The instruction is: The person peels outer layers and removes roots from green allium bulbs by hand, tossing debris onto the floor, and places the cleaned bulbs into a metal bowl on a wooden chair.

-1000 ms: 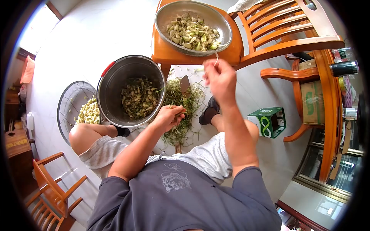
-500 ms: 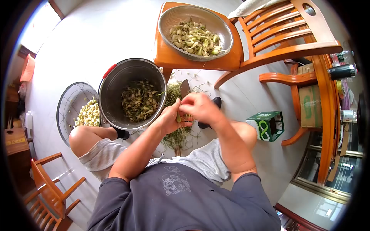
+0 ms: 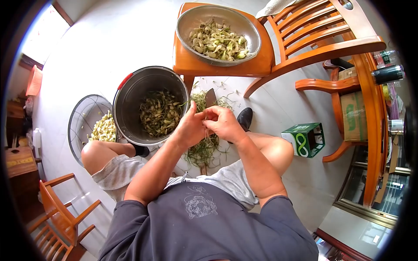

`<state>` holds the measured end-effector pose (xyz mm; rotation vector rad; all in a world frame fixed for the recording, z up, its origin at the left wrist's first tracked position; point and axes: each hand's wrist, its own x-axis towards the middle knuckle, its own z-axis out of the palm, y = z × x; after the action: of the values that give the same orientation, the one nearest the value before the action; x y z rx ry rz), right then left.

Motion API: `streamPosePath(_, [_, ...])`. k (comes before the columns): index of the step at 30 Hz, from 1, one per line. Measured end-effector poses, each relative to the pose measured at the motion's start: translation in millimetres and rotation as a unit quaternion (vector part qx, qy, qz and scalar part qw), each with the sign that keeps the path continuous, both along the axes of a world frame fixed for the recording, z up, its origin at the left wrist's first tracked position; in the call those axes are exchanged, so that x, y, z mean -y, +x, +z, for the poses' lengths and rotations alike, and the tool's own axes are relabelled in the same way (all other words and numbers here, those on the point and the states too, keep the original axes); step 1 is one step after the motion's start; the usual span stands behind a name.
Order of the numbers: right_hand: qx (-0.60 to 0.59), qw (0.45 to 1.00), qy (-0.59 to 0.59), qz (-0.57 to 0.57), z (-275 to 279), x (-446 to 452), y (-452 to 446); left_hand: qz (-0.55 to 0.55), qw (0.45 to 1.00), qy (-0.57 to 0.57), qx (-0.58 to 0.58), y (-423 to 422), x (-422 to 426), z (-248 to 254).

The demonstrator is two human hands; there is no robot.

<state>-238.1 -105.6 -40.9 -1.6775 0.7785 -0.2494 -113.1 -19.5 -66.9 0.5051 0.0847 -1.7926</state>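
My left hand and my right hand meet above a heap of green trimmings on the floor. Both are closed around something small with pale strands, mostly hidden by the fingers; my left thumb points up. Left of them stands a deep dark pot with bulbs and stringy stems inside. A metal colander on the orange chair seat holds pale green bulbs. The blade of a knife shows just beyond my hands.
At the left, a wire basket holds pale pieces. A green box stands right of my knee. More wooden furniture lies at the right edge, and a wooden chair is at lower left.
My right hand has come down from beside the colander to meet my left hand. My left hand has risen slightly, and its thumb now points up.
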Motion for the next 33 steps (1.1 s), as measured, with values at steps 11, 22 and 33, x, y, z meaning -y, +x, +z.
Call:
streamPosePath(11, [0.036, 0.991, 0.107, -0.075, 11, 6, -1, -0.058, 0.941, -0.035, 0.331, 6, -19, -13])
streamPosePath(22, [-0.052, 0.997, -0.051, -0.031, -5, 14, -17, 0.034, 0.828, 0.036, 0.558, -3, -21, -17])
streamPosePath(33, [-0.191, 0.973, -0.057, 0.118, 21, 25, -31, 0.027, 0.615, -0.165, 0.771, -20, -19, -11])
